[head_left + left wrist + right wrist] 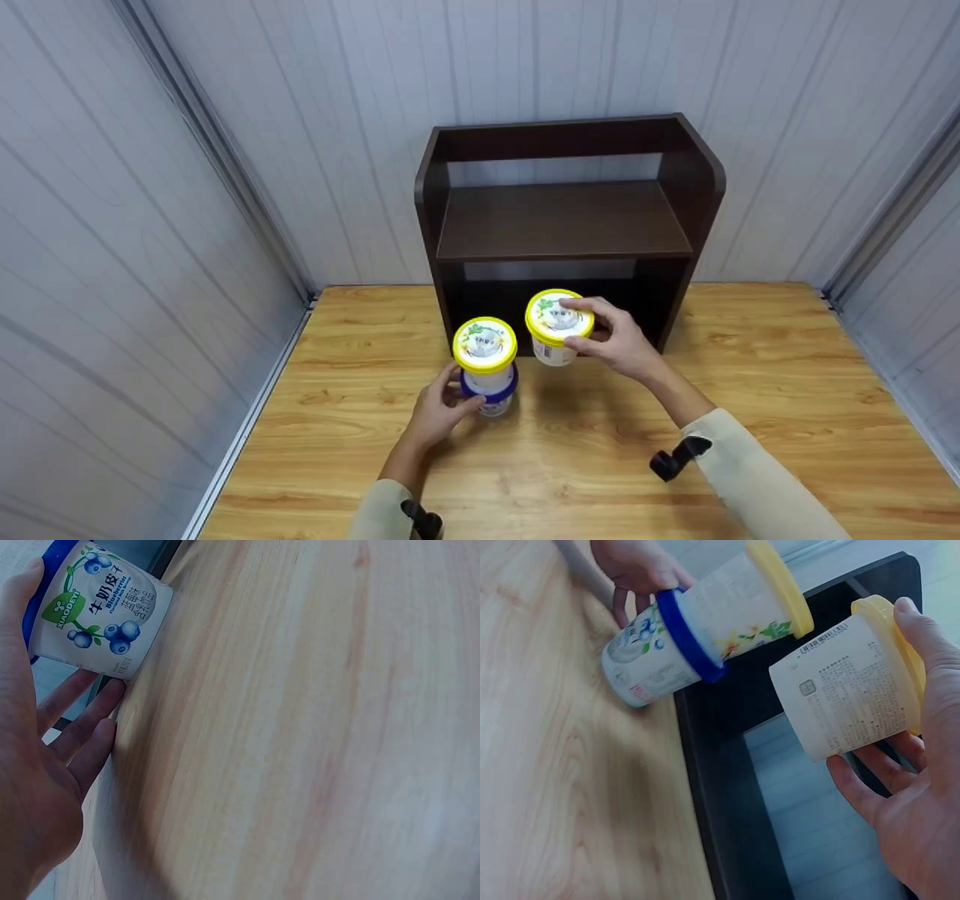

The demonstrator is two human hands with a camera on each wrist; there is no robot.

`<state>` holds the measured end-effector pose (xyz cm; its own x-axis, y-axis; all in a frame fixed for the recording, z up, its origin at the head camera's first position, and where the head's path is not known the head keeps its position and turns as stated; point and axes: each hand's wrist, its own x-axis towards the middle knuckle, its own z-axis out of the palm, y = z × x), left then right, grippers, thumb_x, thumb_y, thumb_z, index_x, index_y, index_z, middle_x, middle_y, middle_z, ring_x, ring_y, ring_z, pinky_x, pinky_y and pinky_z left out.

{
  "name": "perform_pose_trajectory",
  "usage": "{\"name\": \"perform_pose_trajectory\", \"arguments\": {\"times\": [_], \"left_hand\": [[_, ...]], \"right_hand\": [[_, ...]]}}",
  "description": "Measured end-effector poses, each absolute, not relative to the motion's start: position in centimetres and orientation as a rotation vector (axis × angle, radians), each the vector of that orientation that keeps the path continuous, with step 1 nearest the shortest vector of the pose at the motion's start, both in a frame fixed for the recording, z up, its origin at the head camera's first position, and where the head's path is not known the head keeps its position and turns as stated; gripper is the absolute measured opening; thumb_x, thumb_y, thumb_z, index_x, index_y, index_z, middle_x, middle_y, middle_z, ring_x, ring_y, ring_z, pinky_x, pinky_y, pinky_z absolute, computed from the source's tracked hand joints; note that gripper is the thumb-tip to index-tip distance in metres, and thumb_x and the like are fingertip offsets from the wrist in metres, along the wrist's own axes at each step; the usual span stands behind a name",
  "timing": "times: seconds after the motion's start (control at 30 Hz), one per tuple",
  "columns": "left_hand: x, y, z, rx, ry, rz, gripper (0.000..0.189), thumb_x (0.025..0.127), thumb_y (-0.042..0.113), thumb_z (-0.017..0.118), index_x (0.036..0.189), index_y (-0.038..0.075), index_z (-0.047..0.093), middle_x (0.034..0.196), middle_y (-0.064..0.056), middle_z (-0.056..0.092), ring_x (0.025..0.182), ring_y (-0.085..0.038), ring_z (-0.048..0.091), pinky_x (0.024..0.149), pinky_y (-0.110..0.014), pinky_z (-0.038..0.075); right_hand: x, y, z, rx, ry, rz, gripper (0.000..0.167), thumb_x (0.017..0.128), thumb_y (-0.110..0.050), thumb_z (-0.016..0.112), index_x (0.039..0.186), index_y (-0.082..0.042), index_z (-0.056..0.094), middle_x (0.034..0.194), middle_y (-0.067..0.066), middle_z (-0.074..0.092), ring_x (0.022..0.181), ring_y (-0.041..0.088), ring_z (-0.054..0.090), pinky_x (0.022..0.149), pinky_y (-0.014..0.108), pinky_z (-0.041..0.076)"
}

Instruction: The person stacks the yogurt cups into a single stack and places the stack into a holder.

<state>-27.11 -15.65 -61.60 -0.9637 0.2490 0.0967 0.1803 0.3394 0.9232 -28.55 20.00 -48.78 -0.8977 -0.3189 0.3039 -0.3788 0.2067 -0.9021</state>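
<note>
My left hand (437,412) grips a blue-lidded blueberry yogurt tub (495,407) by its lid, thumb at the near side. In the left wrist view, blueberries and a green leaf logo show on this tub's white side. On its lid stands a yellow-lidded yogurt tub (484,345). To the right, my right hand (621,343) holds a second yellow-lidded yogurt tub (553,352) around the lid, raised in front of the shelf's lower compartment. This tub's printed side (847,690) faces the right wrist camera. It is apart from the stacked pair.
A dark brown two-level shelf (562,217) stands at the back of the wooden table (600,465), against a pale panelled wall (375,75). Its side panels rise on both sides of the compartments. More pale panels (112,262) enclose the table at left and right.
</note>
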Motion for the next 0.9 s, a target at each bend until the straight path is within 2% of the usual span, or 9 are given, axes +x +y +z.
{"name": "perform_pose_trajectory", "arguments": {"times": [0.3,0.5,0.8,0.9], "left_hand": [[-26.9,-15.5,-61.4,0.379,2.523,1.733,0.083,0.101,0.028,0.087,0.17,0.007,0.047,0.141,-0.024,0.07,0.121,-0.036,0.078,0.108,-0.049,0.064],[-27.1,-15.5,-61.5,0.393,2.534,1.742,0.082,0.1,0.027,0.088,0.169,0.006,0.048,0.141,-0.025,0.071,0.121,-0.037,0.078,0.109,-0.053,0.064],[-27.2,-15.6,-61.6,0.417,2.533,1.727,0.085,0.101,0.034,0.087,0.171,0.006,0.045,0.142,-0.026,0.07,0.121,-0.037,0.078,0.108,-0.051,0.065],[-27.5,-15.8,-62.1,0.461,2.543,1.749,0.085,0.101,0.036,0.087,0.17,0.008,0.046,0.14,-0.025,0.071,0.118,-0.033,0.079,0.104,-0.049,0.066]], "right_hand": [[-28.9,18.8,-46.9,0.709,-2.375,1.817,0.057,0.1,-0.002,0.082,0.154,0.002,0.064,0.155,0.029,0.06,0.124,0.008,0.066,0.097,0.016,0.062],[-29.2,17.8,-45.6,0.724,-2.384,1.827,0.058,0.102,-0.005,0.081,0.157,-0.003,0.064,0.156,0.026,0.06,0.126,0.016,0.066,0.097,0.017,0.062],[-29.4,15.8,-44.0,0.823,-2.361,1.825,0.059,0.102,-0.011,0.084,0.156,-0.001,0.063,0.156,0.027,0.059,0.128,0.021,0.066,0.099,0.018,0.062],[-29.5,15.1,-43.7,0.857,-2.351,1.821,0.06,0.101,-0.014,0.085,0.156,0.0,0.064,0.155,0.028,0.06,0.129,0.023,0.066,0.099,0.018,0.062]]}}
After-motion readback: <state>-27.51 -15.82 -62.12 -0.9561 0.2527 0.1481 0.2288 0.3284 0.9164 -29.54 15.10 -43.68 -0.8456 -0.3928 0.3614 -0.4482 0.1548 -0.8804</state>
